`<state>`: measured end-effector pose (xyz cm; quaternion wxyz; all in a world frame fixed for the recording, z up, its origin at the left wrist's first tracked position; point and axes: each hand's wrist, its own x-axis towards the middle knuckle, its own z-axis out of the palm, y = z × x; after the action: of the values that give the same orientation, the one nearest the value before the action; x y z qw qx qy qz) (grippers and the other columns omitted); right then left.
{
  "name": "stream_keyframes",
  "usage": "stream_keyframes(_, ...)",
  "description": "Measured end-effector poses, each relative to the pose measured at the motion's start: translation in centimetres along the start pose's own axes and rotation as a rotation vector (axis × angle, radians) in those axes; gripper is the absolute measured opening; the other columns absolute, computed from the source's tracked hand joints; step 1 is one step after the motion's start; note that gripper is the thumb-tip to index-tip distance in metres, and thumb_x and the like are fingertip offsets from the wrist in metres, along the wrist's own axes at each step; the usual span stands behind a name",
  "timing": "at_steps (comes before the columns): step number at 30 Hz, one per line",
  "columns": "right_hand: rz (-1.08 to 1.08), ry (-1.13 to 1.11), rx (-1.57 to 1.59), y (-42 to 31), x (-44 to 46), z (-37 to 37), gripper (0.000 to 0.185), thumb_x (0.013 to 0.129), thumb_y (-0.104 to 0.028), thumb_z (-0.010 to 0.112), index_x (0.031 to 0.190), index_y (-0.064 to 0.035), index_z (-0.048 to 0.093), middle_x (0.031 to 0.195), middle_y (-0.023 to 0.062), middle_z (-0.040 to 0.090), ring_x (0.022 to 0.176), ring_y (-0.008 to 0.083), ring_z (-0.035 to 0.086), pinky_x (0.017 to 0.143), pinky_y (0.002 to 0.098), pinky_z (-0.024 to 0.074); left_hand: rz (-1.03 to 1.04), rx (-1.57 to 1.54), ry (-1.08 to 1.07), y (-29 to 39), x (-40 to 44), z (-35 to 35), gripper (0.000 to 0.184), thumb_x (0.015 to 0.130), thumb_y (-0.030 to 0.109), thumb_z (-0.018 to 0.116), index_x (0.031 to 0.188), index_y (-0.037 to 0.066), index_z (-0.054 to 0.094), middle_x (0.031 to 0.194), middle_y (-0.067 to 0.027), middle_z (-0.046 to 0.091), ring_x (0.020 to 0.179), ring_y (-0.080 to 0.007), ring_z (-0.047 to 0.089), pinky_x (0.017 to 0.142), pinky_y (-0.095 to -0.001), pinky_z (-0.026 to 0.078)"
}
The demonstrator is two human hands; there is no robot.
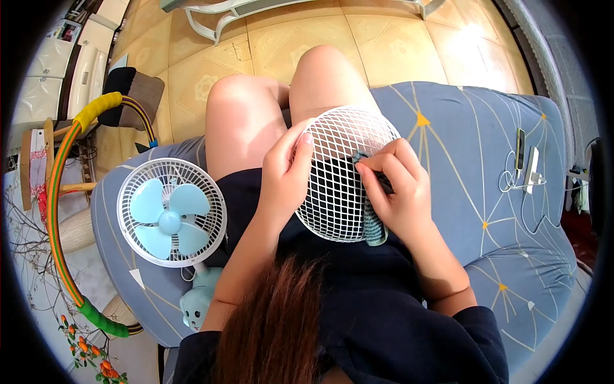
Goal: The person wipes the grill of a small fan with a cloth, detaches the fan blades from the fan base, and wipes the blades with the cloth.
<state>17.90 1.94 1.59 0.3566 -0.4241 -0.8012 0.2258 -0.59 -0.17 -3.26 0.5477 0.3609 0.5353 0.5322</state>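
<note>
A round white fan grille (332, 134) with an open mesh rests over my lap. My left hand (286, 168) grips its left rim, thumb on the front of the mesh. Pinched in my right hand (398, 185) is a grey-green cloth (376, 227), pressed against the right side of the mesh; part of the cloth hangs below the fingers. To my left on the sofa lies the fan (169, 222), its light blue blades uncovered inside the white rear cage. Its light blue base (203, 296), with an animal face, is partly hidden by my left arm.
I sit on a sofa with a blue-grey patterned cover (441, 166). A power strip (531, 169) with white cables and a phone (520, 146) lie at right. A striped hoop (56, 211) stands at left; a white-legged table (246, 9) stands ahead on the tiled floor.
</note>
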Motion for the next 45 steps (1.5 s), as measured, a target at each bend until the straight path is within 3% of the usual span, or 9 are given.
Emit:
stream_keyframes(5,0.026,-0.038,-0.005,0.4,-1.3,0.0,0.010,0.081,-0.003,0.074,0.080,-0.0038,0.064,0.078,0.0084,0.056,0.066,0.0272,0.060,0.058,0.0370,0.0483,-0.125,-0.058,-0.001,-0.7,0.3,-0.7,0.031,0.106,0.014,0.050,0.127,-0.006,0.060,0.092,-0.0007,0.064,0.070,-0.0011,0.050,0.062,-0.0180,0.041)
stream_keyframes(6,0.024,-0.042,-0.007,0.5,-1.5,0.0,0.010,0.081,-0.003,0.074,0.080,-0.0039,0.064,0.078,0.0084,0.056,0.067,0.0271,0.061,0.059,0.0369,0.0484,-0.118,-0.062,0.055,-0.3,0.3,0.1,0.031,0.106,0.016,0.050,0.126,-0.005,0.061,0.085,0.0029,0.061,0.062,0.0006,0.042,0.055,-0.0178,0.035)
stream_keyframes(21,-0.092,-0.047,-0.079,1.4,-2.7,0.2,0.011,0.079,-0.006,0.075,0.082,-0.0067,0.064,0.079,0.0068,0.055,0.064,0.0255,0.058,0.056,0.0363,0.0456,-0.141,-0.081,0.027,-0.7,1.2,-0.6,0.032,0.107,0.018,0.045,0.127,-0.002,0.061,0.070,0.0070,0.053,0.052,0.0007,0.036,0.048,-0.0176,0.029)
stream_keyframes(22,-0.108,-0.030,-0.100,1.5,-2.4,0.5,0.012,0.079,-0.008,0.075,0.081,-0.0069,0.063,0.078,0.0068,0.054,0.065,0.0253,0.057,0.056,0.0363,0.0447,-0.155,-0.086,-0.052,-0.9,1.5,-1.5,0.032,0.107,0.017,0.045,0.127,-0.002,0.060,0.079,0.0032,0.059,0.061,-0.0006,0.048,0.055,-0.0177,0.039)
stream_keyframes(27,-0.142,0.006,-0.157,0.9,0.9,2.4,0.014,0.079,-0.009,0.074,0.081,-0.0060,0.060,0.079,0.0080,0.054,0.066,0.0278,0.059,0.058,0.0382,0.0474,-0.131,-0.014,0.013,-0.7,1.5,-0.4,0.030,0.107,0.015,0.047,0.126,-0.005,0.060,0.106,-0.0040,0.065,0.092,-0.0065,0.058,0.082,-0.0215,0.048)
stream_keyframes(37,-0.176,-0.002,-0.156,1.5,3.6,4.6,0.013,0.081,-0.009,0.073,0.085,-0.0055,0.062,0.085,0.0094,0.057,0.067,0.0308,0.060,0.059,0.0406,0.0495,-0.061,0.021,-0.014,-2.8,1.9,-1.0,0.030,0.106,0.014,0.047,0.125,-0.005,0.060,0.105,-0.0035,0.066,0.092,-0.0058,0.058,0.082,-0.0216,0.048)
stream_keyframes(40,-0.142,-0.014,-0.187,1.6,2.0,3.8,0.014,0.080,-0.010,0.074,0.080,-0.0057,0.060,0.082,0.0081,0.055,0.072,0.0269,0.061,0.061,0.0377,0.0503,-0.110,-0.020,-0.032,-2.3,1.7,-0.6,0.031,0.107,0.015,0.046,0.125,-0.005,0.060,0.106,-0.0039,0.067,0.093,-0.0062,0.059,0.083,-0.0221,0.048)
stream_keyframes(44,-0.127,0.003,-0.153,1.6,0.0,2.8,0.014,0.078,-0.007,0.075,0.080,-0.0057,0.061,0.079,0.0069,0.054,0.068,0.0261,0.059,0.059,0.0374,0.0482,-0.178,-0.029,-0.058,-2.7,2.0,-1.1,0.031,0.107,0.017,0.047,0.125,-0.004,0.061,0.099,-0.0017,0.066,0.079,-0.0033,0.054,0.072,-0.0200,0.046)
stream_keyframes(45,-0.126,0.009,-0.144,1.6,-0.5,2.6,0.014,0.078,-0.007,0.075,0.080,-0.0056,0.062,0.078,0.0066,0.055,0.067,0.0258,0.059,0.059,0.0369,0.0477,-0.173,-0.029,-0.041,-2.7,2.0,-1.0,0.032,0.107,0.018,0.046,0.126,-0.004,0.061,0.092,0.0005,0.064,0.070,-0.0019,0.050,0.064,-0.0193,0.042)
